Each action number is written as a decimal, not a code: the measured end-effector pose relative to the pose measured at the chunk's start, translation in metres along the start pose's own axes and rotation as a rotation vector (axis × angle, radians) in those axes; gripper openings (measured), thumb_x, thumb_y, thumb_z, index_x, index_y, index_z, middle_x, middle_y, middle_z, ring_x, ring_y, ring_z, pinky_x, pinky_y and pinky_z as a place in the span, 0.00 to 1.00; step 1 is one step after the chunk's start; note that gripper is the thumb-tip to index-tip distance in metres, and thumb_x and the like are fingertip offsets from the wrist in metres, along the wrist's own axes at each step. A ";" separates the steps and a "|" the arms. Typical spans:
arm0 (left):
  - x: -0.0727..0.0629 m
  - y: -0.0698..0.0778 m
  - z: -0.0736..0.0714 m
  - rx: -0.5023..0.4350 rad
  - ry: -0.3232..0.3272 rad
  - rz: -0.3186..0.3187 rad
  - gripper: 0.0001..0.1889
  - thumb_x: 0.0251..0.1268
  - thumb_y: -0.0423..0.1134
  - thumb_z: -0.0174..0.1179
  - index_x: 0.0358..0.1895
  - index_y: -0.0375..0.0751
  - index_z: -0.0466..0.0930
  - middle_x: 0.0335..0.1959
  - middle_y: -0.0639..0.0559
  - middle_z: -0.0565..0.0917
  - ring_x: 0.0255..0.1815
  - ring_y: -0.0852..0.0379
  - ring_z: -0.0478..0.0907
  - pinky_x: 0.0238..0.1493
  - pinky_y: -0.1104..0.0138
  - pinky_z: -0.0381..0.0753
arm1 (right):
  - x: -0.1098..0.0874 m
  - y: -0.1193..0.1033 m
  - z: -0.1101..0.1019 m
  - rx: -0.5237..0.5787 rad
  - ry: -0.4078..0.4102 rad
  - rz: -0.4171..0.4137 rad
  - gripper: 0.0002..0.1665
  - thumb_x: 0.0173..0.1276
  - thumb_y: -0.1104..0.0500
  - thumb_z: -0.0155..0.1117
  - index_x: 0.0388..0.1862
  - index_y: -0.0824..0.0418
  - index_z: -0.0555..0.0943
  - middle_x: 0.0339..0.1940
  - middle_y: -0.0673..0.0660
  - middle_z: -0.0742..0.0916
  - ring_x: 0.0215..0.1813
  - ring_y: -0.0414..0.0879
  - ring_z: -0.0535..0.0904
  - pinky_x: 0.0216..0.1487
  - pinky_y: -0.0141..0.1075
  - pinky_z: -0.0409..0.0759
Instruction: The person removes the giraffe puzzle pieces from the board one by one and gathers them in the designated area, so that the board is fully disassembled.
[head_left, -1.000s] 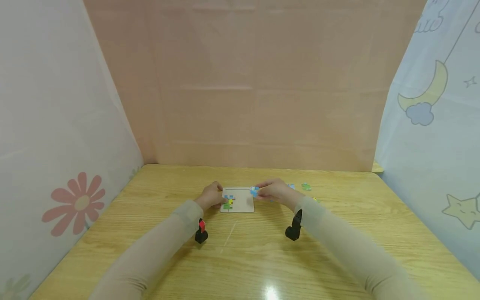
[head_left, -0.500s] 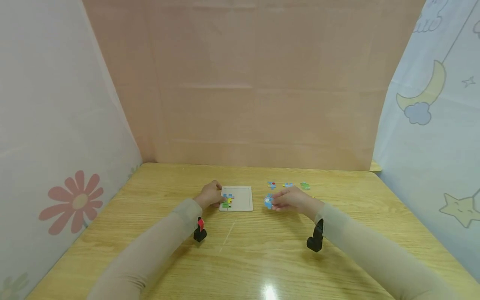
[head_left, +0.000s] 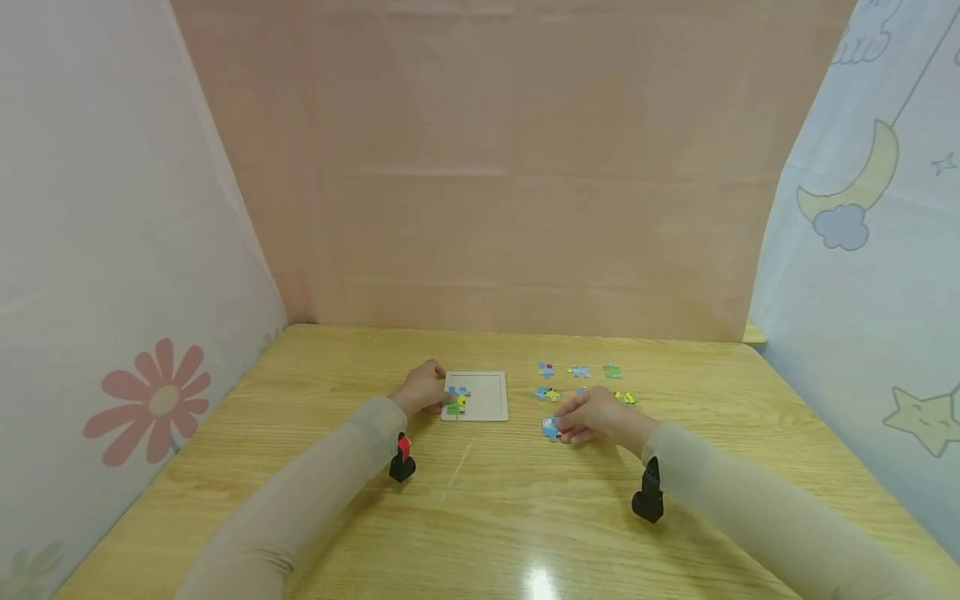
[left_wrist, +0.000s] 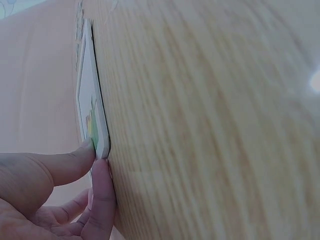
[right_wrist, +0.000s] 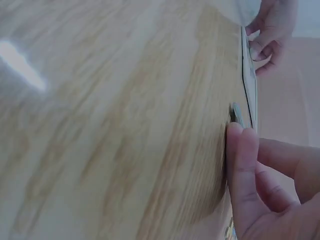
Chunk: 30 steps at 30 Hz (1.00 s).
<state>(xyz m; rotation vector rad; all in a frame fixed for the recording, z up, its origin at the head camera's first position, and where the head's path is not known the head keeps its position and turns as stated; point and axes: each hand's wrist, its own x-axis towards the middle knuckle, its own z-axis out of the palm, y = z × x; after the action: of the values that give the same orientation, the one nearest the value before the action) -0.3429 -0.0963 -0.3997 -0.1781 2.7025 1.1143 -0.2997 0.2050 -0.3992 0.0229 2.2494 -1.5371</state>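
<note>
My left hand (head_left: 422, 389) holds the left edge of a white square puzzle tray (head_left: 489, 402). In the left wrist view its thumb presses on top of the tray's corner (left_wrist: 103, 145), with a finger against the side. A few joined pieces (head_left: 457, 404), green, yellow and blue, lie in the tray's left part. To the right of the tray, my right hand (head_left: 597, 417) pinches a blue and white puzzle piece (head_left: 551, 428) down at the tabletop. Only the thin edge of this piece (right_wrist: 238, 115) shows beyond the fingertips in the right wrist view.
Loose puzzle pieces lie behind the right hand: a blue one with a red spot (head_left: 546, 369), a light blue one (head_left: 579, 371), a green one (head_left: 612, 371), a blue and yellow pair (head_left: 548, 393) and a yellow-green one (head_left: 626, 398). A tan backdrop (head_left: 517, 208) rises behind the table.
My right hand has carried the blue puzzle piece from over the tray's right edge rightward and toward me, down to the table. The left hand has stayed at the tray.
</note>
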 end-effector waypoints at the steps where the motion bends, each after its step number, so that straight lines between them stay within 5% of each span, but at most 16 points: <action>1: 0.000 0.000 0.000 -0.003 0.001 0.000 0.26 0.59 0.34 0.68 0.59 0.37 0.69 0.56 0.38 0.75 0.19 0.59 0.72 0.21 0.74 0.77 | 0.000 0.001 0.001 -0.016 0.012 -0.005 0.11 0.59 0.70 0.69 0.41 0.72 0.82 0.26 0.58 0.88 0.23 0.44 0.85 0.30 0.35 0.86; 12: 0.005 -0.004 0.002 -0.012 -0.001 -0.012 0.25 0.58 0.35 0.69 0.57 0.39 0.69 0.52 0.39 0.76 0.19 0.59 0.72 0.21 0.74 0.76 | 0.004 -0.002 0.002 -0.143 0.081 -0.034 0.08 0.59 0.69 0.70 0.37 0.71 0.86 0.24 0.56 0.88 0.21 0.42 0.83 0.28 0.33 0.85; 30: 0.000 -0.004 -0.002 -0.065 -0.029 0.017 0.25 0.58 0.33 0.68 0.57 0.37 0.69 0.48 0.40 0.77 0.16 0.61 0.71 0.20 0.75 0.77 | -0.003 -0.011 -0.018 -0.115 -0.065 -0.137 0.16 0.64 0.68 0.65 0.48 0.78 0.80 0.33 0.61 0.89 0.29 0.44 0.85 0.37 0.37 0.86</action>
<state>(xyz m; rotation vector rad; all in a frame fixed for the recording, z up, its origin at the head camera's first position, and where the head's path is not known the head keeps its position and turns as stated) -0.3426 -0.1003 -0.4012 -0.1489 2.6493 1.2006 -0.3060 0.2172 -0.3827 -0.2148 2.3250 -1.4506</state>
